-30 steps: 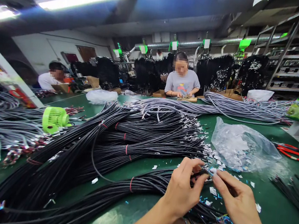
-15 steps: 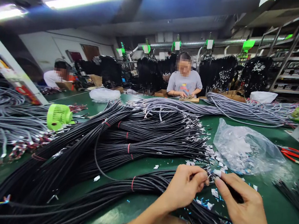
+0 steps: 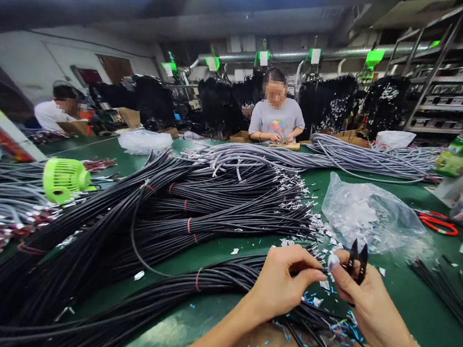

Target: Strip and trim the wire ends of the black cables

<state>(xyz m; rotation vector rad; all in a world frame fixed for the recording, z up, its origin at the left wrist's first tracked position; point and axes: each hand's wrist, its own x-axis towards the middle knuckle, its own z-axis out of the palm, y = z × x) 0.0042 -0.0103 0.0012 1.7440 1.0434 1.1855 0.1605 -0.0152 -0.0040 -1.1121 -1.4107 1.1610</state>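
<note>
My left hand (image 3: pixel 283 283) pinches the end of a black cable (image 3: pixel 308 272) just above the green table. Facing it, my right hand (image 3: pixel 363 290) is closed round a pair of small black snips (image 3: pixel 357 257), whose two points stick up above the fingers. A small white piece (image 3: pixel 333 261) sits at my right thumb tip, between the two hands. Bundles of black cables (image 3: pixel 191 219) tied with red bands stretch from the hands to the left. Bits of white and blue scrap (image 3: pixel 317 298) lie under the hands.
A clear plastic bag (image 3: pixel 369 214) of white pieces lies beyond my hands. Red-handled scissors (image 3: pixel 438 222) sit at the right, a green fan (image 3: pixel 62 178) at the left. Grey cables (image 3: pixel 365 157) cross the far table. One person (image 3: pixel 275 114) sits opposite, another person (image 3: pixel 58 111) at far left.
The snips' black points now stand up above my right hand; earlier they lay low along the fingers. Both hands stay together at the cable end. The view has shifted slightly.
</note>
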